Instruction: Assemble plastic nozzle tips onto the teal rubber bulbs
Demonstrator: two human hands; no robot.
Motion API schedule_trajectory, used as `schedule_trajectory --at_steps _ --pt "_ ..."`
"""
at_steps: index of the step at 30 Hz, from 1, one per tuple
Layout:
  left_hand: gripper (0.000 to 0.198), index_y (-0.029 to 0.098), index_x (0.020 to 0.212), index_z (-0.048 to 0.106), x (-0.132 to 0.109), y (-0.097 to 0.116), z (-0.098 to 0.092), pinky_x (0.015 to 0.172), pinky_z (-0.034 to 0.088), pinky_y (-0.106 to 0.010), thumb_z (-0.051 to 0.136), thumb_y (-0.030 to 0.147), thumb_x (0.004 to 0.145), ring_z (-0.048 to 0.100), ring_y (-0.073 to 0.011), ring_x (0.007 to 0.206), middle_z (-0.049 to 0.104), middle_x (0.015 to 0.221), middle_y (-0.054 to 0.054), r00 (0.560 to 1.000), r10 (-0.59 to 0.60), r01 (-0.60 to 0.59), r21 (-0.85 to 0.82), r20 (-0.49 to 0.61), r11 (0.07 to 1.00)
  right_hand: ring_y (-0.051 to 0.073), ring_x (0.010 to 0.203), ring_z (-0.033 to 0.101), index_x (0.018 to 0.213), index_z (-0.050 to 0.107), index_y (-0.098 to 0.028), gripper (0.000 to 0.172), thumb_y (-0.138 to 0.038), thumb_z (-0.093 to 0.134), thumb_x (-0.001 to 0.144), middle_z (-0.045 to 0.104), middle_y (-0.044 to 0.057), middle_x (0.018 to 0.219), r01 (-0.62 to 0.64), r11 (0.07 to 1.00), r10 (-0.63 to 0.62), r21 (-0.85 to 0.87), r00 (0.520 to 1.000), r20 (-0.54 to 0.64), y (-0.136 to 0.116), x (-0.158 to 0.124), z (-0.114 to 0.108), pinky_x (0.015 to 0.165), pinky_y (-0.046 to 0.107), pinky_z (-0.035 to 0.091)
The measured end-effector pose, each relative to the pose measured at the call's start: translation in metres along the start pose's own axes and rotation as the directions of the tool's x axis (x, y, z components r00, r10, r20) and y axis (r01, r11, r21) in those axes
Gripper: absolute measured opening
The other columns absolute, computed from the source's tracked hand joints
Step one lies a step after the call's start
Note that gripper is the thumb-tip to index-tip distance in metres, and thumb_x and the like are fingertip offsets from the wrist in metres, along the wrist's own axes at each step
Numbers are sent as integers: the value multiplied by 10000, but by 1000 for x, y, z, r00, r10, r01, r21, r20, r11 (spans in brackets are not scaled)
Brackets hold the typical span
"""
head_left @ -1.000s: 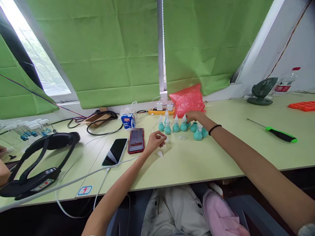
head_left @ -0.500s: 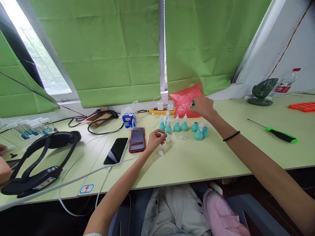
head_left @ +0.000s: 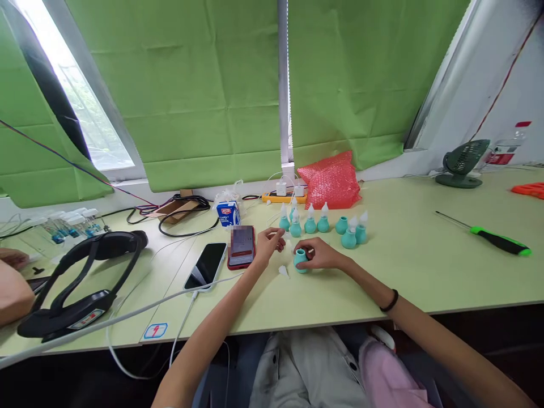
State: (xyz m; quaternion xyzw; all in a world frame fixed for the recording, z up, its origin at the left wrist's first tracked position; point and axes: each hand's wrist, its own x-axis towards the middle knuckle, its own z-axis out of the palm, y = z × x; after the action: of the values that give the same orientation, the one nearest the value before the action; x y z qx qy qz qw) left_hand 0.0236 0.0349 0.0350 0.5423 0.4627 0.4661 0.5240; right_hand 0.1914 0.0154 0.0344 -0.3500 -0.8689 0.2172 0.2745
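My right hand (head_left: pixel 321 253) grips a teal squeeze bulb (head_left: pixel 300 262) by its sides, its open mouth facing up, low over the table in front of me. Just left of it, my left hand (head_left: pixel 271 243) is closed, fingers curled together; whatever they may hold is too small to make out. A loose white pointed tip (head_left: pixel 283 271) lies on the table nearer to me, below both hands. Farther back stand several teal bulbs with translucent pointed tips (head_left: pixel 310 224). One open bulb (head_left: pixel 341 225) without a tip stands among them, to the right.
Two phones (head_left: pixel 241 247) lie left of my hands, with a white cable (head_left: pixel 140 306) crossing the table. A black headset (head_left: pixel 85 283) sits farther left, near another person's hand (head_left: pixel 15 258). A screwdriver (head_left: pixel 488 235) and a fan (head_left: pixel 463 164) are at right.
My right hand has come down from near the red bubble-wrap pouch to the front, bringing a teal bulb beside my left hand. My left hand has stayed nearly in place. The view has shifted slightly.
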Motion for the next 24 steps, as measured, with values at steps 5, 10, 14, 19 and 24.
schedule_trajectory --at_steps 5,10,14,19,24 --pt "243 111 952 508 2 -3 -2 574 467 -265 442 300 815 546 -107 659 558 834 -36 993 -4 15 -97 115 995 78 512 423 754 600 -147 290 -392 622 602 445 -30 583 20 999 -18 39 999 -41 12 -5 8 430 179 364" --pt "289 88 788 568 -1 1 -4 359 266 -149 615 346 668 365 -17 361 421 450 57 979 37 7 -216 200 976 136 731 479 796 525 -164 227 -371 434 772 464 47 825 14 1000 -15 -6 964 -265 6 -4 15 586 234 426" --pt "315 93 812 600 -6 9 -5 418 317 -170 674 300 587 430 -33 424 472 496 30 960 56 22 -272 275 962 170 812 477 876 481 -174 174 -305 405 790 489 63 871 2 997 -33 -82 930 -365 6 -4 11 732 294 394" --pt "384 94 883 597 -8 11 -5 492 382 -214 694 225 536 494 -70 498 542 582 -5 939 93 5 -284 331 959 185 721 497 830 501 -181 132 -266 438 751 543 55 762 -37 983 -37 -179 919 -393 11 -4 10 665 298 387" --pt "330 103 846 586 -7 8 -5 505 411 -235 678 248 564 523 -88 507 568 606 -13 936 132 -48 -250 327 967 210 779 494 766 521 -179 124 -245 514 661 554 65 752 -53 966 -60 -252 905 -421 15 -3 14 677 301 383"
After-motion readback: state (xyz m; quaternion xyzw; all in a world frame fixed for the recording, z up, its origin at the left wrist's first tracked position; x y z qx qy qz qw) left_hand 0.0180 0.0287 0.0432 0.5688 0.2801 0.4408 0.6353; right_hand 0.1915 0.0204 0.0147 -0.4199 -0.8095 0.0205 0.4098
